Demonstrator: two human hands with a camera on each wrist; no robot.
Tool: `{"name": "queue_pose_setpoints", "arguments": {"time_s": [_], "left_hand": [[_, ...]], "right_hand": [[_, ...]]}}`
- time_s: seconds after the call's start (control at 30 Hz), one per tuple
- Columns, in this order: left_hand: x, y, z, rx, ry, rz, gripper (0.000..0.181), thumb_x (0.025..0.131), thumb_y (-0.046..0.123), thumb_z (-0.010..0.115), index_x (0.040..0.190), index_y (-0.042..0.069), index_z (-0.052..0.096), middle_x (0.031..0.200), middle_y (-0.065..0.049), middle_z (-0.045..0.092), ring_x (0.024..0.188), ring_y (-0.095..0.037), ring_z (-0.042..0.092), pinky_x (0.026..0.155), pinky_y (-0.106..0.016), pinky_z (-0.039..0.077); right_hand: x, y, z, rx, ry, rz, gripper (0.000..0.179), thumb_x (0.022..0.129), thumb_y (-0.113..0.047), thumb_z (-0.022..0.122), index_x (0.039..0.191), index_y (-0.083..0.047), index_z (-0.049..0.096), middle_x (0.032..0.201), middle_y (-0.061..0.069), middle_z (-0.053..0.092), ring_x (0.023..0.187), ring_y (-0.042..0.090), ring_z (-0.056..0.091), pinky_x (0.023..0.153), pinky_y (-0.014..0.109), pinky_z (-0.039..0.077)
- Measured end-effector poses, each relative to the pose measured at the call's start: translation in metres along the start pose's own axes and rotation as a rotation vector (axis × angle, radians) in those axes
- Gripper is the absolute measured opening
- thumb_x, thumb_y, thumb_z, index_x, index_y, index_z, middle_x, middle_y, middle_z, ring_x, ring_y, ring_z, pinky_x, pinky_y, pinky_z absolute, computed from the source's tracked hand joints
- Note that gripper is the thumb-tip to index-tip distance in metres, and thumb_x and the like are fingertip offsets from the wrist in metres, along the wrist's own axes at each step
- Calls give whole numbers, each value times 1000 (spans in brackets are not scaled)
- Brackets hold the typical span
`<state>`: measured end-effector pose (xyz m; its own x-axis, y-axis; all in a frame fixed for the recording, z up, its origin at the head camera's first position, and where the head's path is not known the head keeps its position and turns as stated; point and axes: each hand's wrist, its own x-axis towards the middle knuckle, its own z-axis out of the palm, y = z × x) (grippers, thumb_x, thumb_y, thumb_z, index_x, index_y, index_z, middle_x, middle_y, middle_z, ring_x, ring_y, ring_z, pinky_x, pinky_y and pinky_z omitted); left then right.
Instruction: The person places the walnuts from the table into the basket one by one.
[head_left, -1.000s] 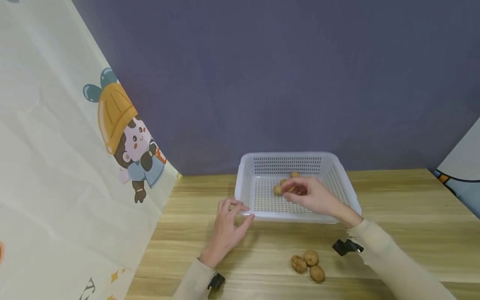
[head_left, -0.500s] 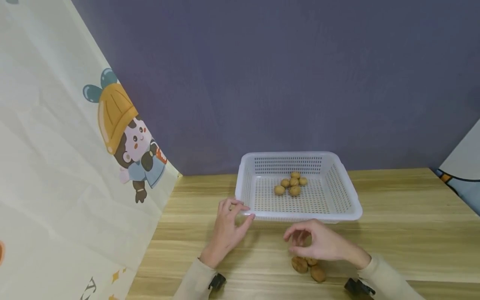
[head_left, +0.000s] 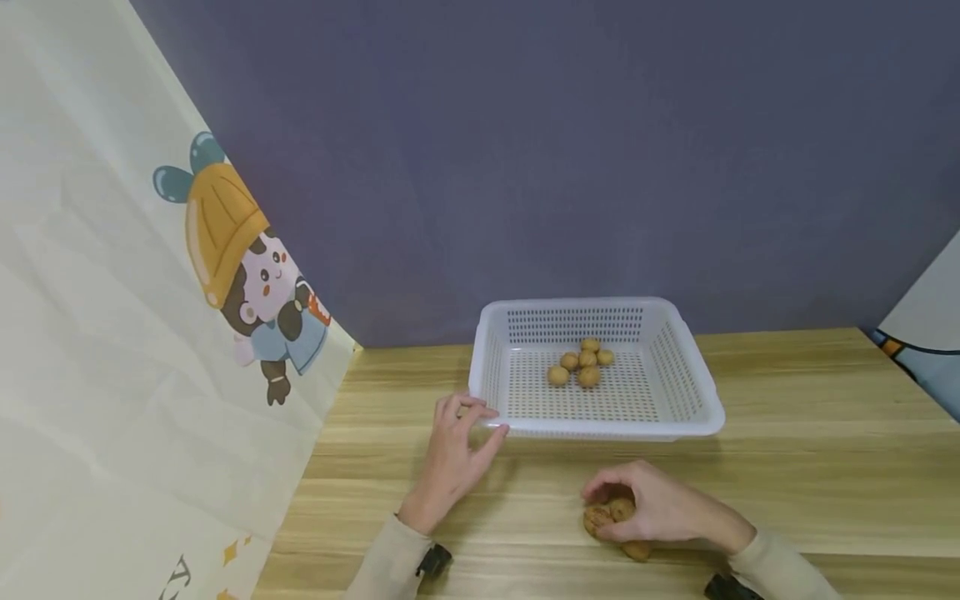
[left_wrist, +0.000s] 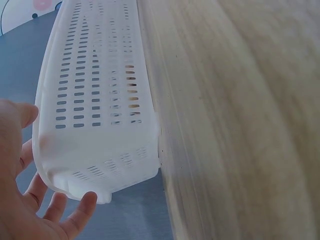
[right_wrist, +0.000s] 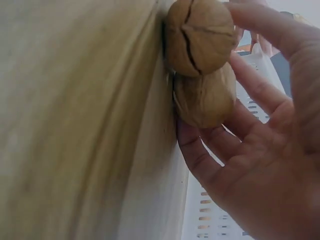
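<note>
On the wooden table (head_left: 420, 492), several walnuts lie close together in front of the white perforated plastic basket (head_left: 600, 429). My right hand (head_left: 667, 504) is down at them, thumb and fingers curved round a walnut (head_left: 621, 509). The right wrist view shows a cracked walnut (right_wrist: 200, 37) near the thumb and a second walnut (right_wrist: 207, 100) against the fingertips (right_wrist: 190, 135). My left hand (head_left: 450, 467) holds the basket's near left corner, its thumb at the front rim and the fingers round the side, as the left wrist view of the basket (left_wrist: 90, 135) also shows.
Several walnuts (head_left: 588, 377) sit grouped on the basket floor. A dark blue-grey panel (head_left: 570, 167) stands behind the table. At the left hangs a pale sheet (head_left: 112, 333) with a cartoon figure.
My right hand has come out of the basket, leaving walnuts in view there, and moved down toward me to the walnuts on the table. My left hand has stayed at the basket corner.
</note>
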<state>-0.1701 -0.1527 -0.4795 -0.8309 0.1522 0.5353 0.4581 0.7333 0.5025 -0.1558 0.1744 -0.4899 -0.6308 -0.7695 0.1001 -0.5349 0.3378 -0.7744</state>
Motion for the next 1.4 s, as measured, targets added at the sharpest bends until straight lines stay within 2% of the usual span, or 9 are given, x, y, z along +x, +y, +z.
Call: {"name": "queue_pose_setpoints", "arguments": {"time_s": [0.13, 0.23, 0.57, 0.87, 1.03, 1.23, 1.4], "left_hand": [[1, 1, -1, 9, 11, 14, 22, 93, 31, 80, 106, 14, 76, 122, -4, 61, 126, -27, 52, 106, -50, 52], [2, 2, -2, 2, 4, 5, 22, 94, 32, 80, 106, 14, 76, 122, -4, 61, 125, -27, 52, 107, -50, 52], [0, 1, -2, -7, -17, -24, 22, 95, 32, 79, 108, 15, 76, 124, -4, 60, 126, -27, 51, 108, -50, 52], [0, 3, -2, -1, -16, -10, 23, 95, 33, 79, 109, 16, 75, 125, -4, 60, 128, -27, 51, 109, -51, 52], [0, 2, -2, -9, -18, -28, 22, 95, 32, 79, 108, 15, 76, 126, -5, 60, 127, -27, 51, 108, -51, 52], [-1, 3, -4, -17, -17, -30, 23, 95, 32, 79, 108, 14, 76, 125, -5, 60, 127, -28, 50, 108, -50, 51], [-2, 4, -5, -10, -15, -19, 23, 95, 33, 78, 109, 14, 76, 126, -5, 60, 129, -27, 51, 109, -50, 52]], "right_hand": [[-4, 2, 1, -64, 2, -24, 44, 88, -30, 88, 126, -14, 73, 115, -11, 76, 106, 2, 68, 89, 27, 61], [-5, 2, 3, -103, 4, -37, 43, 87, -31, 89, 124, -16, 73, 116, -13, 75, 106, 0, 68, 90, 26, 61], [-3, 1, 5, -105, 3, -66, 32, 89, -31, 88, 117, -25, 74, 112, -18, 74, 102, -4, 65, 85, 23, 59], [-3, -3, 6, -129, 82, -44, 34, 86, -30, 89, 116, -24, 73, 110, -18, 73, 102, -3, 65, 87, 27, 61], [-4, -11, 2, -116, 87, -20, 34, 87, -33, 89, 116, -24, 73, 108, -18, 73, 101, -2, 66, 86, 27, 61], [-3, -23, -6, -141, 115, -55, 34, 86, -32, 89, 116, -26, 72, 103, -20, 71, 92, -1, 63, 77, 24, 57], [-2, -33, -16, -148, 123, -41, 31, 89, -34, 87, 117, -28, 73, 106, -22, 72, 94, 1, 64, 79, 26, 56]]}}
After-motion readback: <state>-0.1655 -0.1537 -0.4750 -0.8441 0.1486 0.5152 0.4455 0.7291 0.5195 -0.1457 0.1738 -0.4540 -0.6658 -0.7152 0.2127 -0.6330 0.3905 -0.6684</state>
